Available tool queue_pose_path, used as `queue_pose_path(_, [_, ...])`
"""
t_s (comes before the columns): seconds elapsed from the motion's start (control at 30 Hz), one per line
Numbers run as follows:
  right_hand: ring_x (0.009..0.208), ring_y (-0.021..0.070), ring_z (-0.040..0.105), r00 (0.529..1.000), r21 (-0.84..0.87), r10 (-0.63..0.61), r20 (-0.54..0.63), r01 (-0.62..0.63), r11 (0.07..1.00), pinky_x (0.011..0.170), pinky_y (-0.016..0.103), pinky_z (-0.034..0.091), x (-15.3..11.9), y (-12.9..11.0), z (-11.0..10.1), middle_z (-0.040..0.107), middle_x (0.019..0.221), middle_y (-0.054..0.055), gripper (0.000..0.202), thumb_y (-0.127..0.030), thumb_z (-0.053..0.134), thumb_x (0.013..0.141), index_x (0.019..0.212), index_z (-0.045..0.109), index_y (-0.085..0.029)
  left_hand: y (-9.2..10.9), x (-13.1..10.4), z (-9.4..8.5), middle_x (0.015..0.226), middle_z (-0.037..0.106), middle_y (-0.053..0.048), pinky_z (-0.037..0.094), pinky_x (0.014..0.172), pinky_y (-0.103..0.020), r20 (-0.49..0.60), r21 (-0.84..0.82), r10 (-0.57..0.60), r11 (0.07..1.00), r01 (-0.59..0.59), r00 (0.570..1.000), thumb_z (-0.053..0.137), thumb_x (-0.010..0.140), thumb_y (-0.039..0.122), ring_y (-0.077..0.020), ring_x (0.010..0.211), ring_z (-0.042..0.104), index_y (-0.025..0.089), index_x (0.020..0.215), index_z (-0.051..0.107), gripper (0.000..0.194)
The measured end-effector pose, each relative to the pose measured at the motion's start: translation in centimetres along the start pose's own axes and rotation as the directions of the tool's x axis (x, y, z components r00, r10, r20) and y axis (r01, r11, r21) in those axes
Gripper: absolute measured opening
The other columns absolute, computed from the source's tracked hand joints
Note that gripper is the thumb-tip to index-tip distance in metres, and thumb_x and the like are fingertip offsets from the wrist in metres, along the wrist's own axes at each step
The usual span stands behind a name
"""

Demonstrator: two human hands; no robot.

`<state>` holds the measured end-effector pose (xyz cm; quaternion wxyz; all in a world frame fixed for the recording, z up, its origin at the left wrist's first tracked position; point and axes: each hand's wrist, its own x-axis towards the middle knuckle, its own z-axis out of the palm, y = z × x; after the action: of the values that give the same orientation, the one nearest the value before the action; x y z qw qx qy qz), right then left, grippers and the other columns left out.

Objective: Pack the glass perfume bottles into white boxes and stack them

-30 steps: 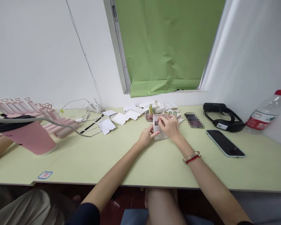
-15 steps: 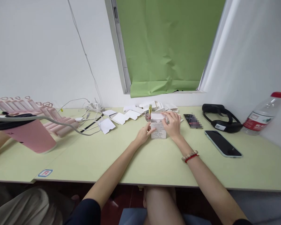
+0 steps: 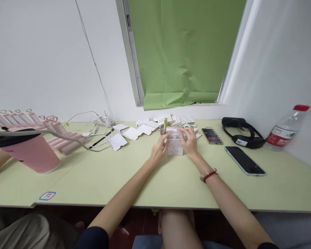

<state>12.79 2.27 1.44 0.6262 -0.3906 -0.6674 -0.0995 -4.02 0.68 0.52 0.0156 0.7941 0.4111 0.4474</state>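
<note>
Left hand (image 3: 158, 149) higher — on white box (image 3: 175, 148), right hand (image 3: 190, 142) opposite

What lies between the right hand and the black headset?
Head view: a dark, partly pixelated phone lies flat between right hand and black headset.

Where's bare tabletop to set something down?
Bare: green tabletop between the pink paper cup and left forearm; also before the black phone. Crowded: white cartons behind the printed white box; white card pieces leftward.
</note>
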Motion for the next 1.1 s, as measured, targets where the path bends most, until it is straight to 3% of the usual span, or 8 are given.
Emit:
queue_pose_path(0.1, [0.087, 0.0181, 0.052, 1.000, 0.042, 0.013, -0.009, -0.012, 0.999, 0.081, 0.034, 0.042, -0.13, 0.03, 0.21, 0.057, 0.087, 0.004, 0.024, -0.018, 0.043, 0.083, 0.096, 0.063, -0.021, 0.20, 0.08, -0.09, 0.118, 0.052, -0.006, 0.043, 0.064, -0.020, 0.028, 0.059, 0.044, 0.997, -0.046, 0.999, 0.028, 0.093, 0.031, -0.0124, 0.092, 0.057, 0.024, 0.115, 0.049, 0.031])
queue_pose_path(0.2, [0.088, 0.0180, 0.053, 1.000, 0.065, 0.017, -0.011, -0.016, 0.998, 0.082, 0.034, 0.043, -0.23, 0.06, 0.35, 0.057, 0.087, 0.004, 0.025, -0.017, 0.042, 0.084, 0.096, 0.063, -0.020, 0.36, 0.13, -0.17, 0.110, 0.055, -0.005, 0.042, 0.058, -0.020, 0.034, 0.076, -0.006, 0.997, 0.003, 0.999, 0.028, 0.093, 0.035, -0.0100, 0.076, 0.057, 0.023, 0.115, 0.049, 0.032])
queue_pose_path(0.33, [0.088, 0.0178, 0.053, 1.000, 0.079, 0.007, -0.019, -0.005, 0.997, 0.082, 0.034, 0.043, -0.34, 0.08, 0.38, 0.057, 0.088, 0.004, 0.025, -0.015, 0.041, 0.083, 0.095, 0.063, -0.020, 0.53, 0.09, -0.22, 0.095, 0.059, -0.003, 0.040, 0.055, -0.021, 0.008, 0.042, -0.082, 0.996, 0.081, 0.997, 0.031, 0.092, 0.040, -0.0077, 0.056, 0.051, 0.020, 0.127, 0.037, 0.041])
queue_pose_path(0.47, [0.087, 0.0177, 0.054, 0.999, 0.093, 0.012, -0.035, -0.009, 0.996, 0.081, 0.033, 0.044, -0.40, 0.01, 0.35, 0.057, 0.087, 0.004, 0.025, -0.015, 0.042, 0.082, 0.093, 0.063, -0.020, 0.51, 0.11, -0.25, 0.105, 0.058, -0.005, 0.040, 0.054, -0.021, 0.005, 0.009, -0.078, 0.997, 0.078, 0.997, 0.032, 0.092, 0.041, -0.0073, 0.056, 0.050, 0.021, 0.134, 0.028, 0.047])
queue_pose_path(0.83, [0.082, 0.0170, 0.057, 0.974, 0.307, 0.207, -0.094, -0.169, 0.937, 0.075, 0.032, 0.045, -0.71, 0.02, 1.02, 0.063, 0.085, 0.004, 0.027, -0.018, 0.036, 0.084, 0.087, 0.062, -0.020, 0.26, 0.11, -0.42, 0.107, 0.058, -0.005, 0.042, 0.057, -0.022, 0.023, 0.004, -0.081, 0.997, 0.081, 0.996, 0.033, 0.091, 0.038, -0.0090, 0.061, 0.051, 0.023, 0.127, 0.037, 0.039])
queue_pose_path(1.1, [0.079, 0.0167, 0.054, 0.994, 0.222, 0.075, -0.079, -0.056, 0.973, 0.069, 0.030, 0.044, -0.63, -0.14, 0.48, 0.054, 0.081, 0.003, 0.023, -0.019, 0.039, 0.082, 0.077, 0.061, -0.019, 0.59, 0.20, -0.74, 0.105, 0.057, -0.004, 0.041, 0.055, -0.020, -0.004, -0.009, -0.052, 0.999, 0.052, 0.999, 0.033, 0.091, 0.038, -0.0062, 0.057, 0.050, 0.021, 0.120, 0.041, 0.035])
